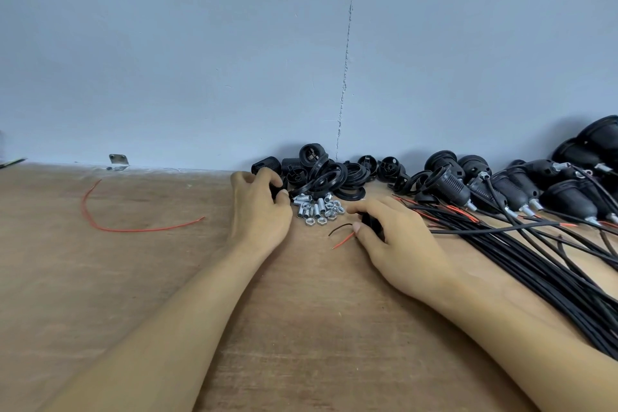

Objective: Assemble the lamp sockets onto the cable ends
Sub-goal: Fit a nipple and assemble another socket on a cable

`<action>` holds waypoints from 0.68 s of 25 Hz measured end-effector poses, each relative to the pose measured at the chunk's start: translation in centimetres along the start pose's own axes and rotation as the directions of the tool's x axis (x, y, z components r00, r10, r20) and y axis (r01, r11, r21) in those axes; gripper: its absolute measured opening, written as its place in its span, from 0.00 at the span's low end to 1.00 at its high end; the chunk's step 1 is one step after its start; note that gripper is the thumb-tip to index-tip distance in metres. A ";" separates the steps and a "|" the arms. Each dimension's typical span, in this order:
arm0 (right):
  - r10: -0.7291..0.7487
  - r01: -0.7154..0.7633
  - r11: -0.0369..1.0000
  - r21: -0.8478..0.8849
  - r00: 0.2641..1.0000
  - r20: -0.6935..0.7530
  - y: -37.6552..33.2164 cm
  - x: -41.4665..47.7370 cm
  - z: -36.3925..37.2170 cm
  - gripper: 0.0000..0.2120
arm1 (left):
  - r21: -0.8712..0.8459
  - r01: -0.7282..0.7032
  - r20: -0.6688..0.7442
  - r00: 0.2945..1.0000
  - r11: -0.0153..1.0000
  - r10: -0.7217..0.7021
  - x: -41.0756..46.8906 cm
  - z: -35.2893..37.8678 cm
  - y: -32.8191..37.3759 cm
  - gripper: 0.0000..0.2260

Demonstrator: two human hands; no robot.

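So, looks like part pickup: your left hand (259, 211) pinches a black part (277, 193) at the socket pile (322, 174), your right hand (394, 241) grips a wired socket piece (370, 221); next, mate them.

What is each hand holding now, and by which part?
Right hand grips a small black plastic socket part round its body; thin red and black wire ends stick out beside the thumb. Left hand pinches another black plastic piece, mostly hidden.
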State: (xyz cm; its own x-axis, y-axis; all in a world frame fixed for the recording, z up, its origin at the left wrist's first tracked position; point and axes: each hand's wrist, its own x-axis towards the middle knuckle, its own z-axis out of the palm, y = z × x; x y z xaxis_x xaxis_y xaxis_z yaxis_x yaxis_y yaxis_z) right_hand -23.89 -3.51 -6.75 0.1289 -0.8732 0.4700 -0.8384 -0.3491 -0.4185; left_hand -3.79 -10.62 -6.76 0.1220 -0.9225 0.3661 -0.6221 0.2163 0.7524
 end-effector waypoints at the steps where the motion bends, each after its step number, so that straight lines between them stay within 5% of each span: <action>1: -0.004 0.004 1.000 0.003 1.000 -0.001 0.0 0.0 0.0 0.12 | 0.000 0.003 -0.002 1.000 1.000 -0.003 0.0 0.0 0.0 0.05; 12: -0.007 0.007 1.000 0.006 1.000 0.002 0.1 0.0 0.0 0.13 | 0.079 0.050 -0.039 0.998 0.996 -0.047 0.1 -0.2 -0.3 0.28; 17: 0.013 -0.013 1.000 0.004 1.000 0.017 0.0 0.0 -0.1 0.13 | 0.084 0.093 -0.076 0.993 0.992 -0.087 0.4 -0.2 -0.7 0.25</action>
State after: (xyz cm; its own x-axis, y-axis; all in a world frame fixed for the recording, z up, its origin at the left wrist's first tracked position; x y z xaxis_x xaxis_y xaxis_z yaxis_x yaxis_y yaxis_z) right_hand -23.96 -3.49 -6.71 0.1267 -0.8834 0.4511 -0.8380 -0.3386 -0.4278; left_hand -3.19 -11.04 -7.02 0.2339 -0.9109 0.3400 -0.6706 0.1021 0.7348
